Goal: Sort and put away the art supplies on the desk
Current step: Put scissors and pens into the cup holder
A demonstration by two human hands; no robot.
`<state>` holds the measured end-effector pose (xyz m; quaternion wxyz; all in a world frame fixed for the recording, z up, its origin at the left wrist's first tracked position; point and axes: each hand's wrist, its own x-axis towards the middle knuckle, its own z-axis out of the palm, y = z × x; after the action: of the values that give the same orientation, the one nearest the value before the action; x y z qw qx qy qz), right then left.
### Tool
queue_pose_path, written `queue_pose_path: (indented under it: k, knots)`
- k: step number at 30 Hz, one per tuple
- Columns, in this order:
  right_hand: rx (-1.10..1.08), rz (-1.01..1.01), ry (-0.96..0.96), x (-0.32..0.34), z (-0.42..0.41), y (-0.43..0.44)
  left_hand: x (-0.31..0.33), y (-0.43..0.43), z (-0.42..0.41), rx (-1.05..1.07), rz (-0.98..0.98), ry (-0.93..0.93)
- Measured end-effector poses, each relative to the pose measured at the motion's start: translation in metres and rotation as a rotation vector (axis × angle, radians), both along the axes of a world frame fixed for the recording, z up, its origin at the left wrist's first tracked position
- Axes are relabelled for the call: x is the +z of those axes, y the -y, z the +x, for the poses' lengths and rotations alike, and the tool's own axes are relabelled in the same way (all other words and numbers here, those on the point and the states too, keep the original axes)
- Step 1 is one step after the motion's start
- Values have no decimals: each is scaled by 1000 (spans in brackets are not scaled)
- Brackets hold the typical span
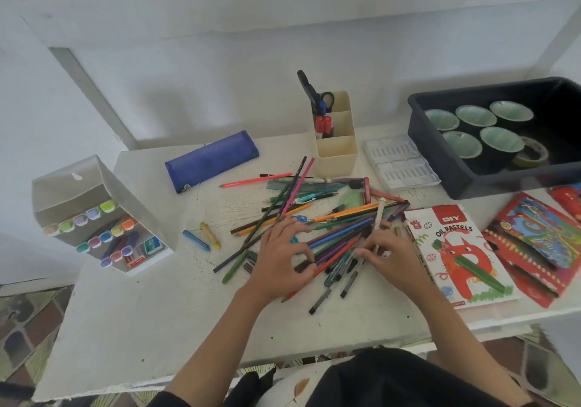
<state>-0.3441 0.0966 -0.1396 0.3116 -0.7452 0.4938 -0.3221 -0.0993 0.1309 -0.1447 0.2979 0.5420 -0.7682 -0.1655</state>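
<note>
While the loose heap of coloured pencils and pens (333, 218) lies spread across the middle of the white table (151, 312), the left hand (278, 262) bends over its near edge, thumb and forefinger pinching a dark pencil (302, 265). The right hand (391, 257) grips the lower end of a white pen (379, 215) that slants away over the heap. Behind the heap stands a cream three-part plastic holder (338, 157), with black-handled scissors (309, 87) in its back compartment and red markers (323, 124) in the middle one. A blue fabric pencil case (212, 160) lies to the left, and a white oil pastels box (456, 252) lies just right of the right hand.
</note>
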Motion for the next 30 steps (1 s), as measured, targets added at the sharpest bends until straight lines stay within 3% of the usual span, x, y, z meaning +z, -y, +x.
queue_pose_path:
  k: [7, 12, 17, 22, 30]
  knots:
    - [76, 92, -127, -11, 0, -23, 4, -13, -6, -248, 53, 284]
    - [50, 75, -212, -16, 5, -33, 2, -17, -5, -285, 107, 327]
    - [-6, 34, -226, -17, 10, -40, 6, -12, 9, -266, 14, 287]
    - [-22, -32, -236, -18, 16, -45, 13, -8, 29, -168, 75, 122]
    - [-190, -108, 26, 15, 25, -47, 26, -5, 56, 93, 247, -168]
